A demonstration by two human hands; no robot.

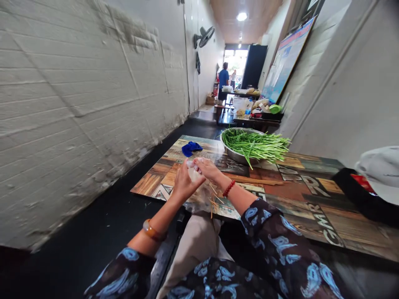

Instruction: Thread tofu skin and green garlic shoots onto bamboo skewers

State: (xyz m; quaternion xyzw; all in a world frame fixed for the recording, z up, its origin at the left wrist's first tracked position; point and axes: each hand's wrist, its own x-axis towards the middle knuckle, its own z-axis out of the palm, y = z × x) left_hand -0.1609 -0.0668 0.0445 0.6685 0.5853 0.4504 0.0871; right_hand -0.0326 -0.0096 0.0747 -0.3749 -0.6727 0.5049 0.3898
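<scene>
My left hand (183, 181) and my right hand (208, 169) meet above the near edge of the table. Their fingers are closed together on a whitish, see-through bit at the fingertips. It looks like part of the clear plastic bag (198, 198) below, which reaches the table edge. Several thin wooden sticks (215, 204) lie by the bag, under my right wrist. Just beyond my hands is a crumpled blue cloth (191, 148). Farther back to the right, a metal bowl (232, 154) is heaped with long green stalks (257, 145).
The patterned wooden table (293, 199) stretches right, where a white cap (382, 172) rests over a black item (349, 189). Along the left runs a white brick wall (77, 104). Cluttered tables (257, 118) and a person in blue (223, 78) are farther back.
</scene>
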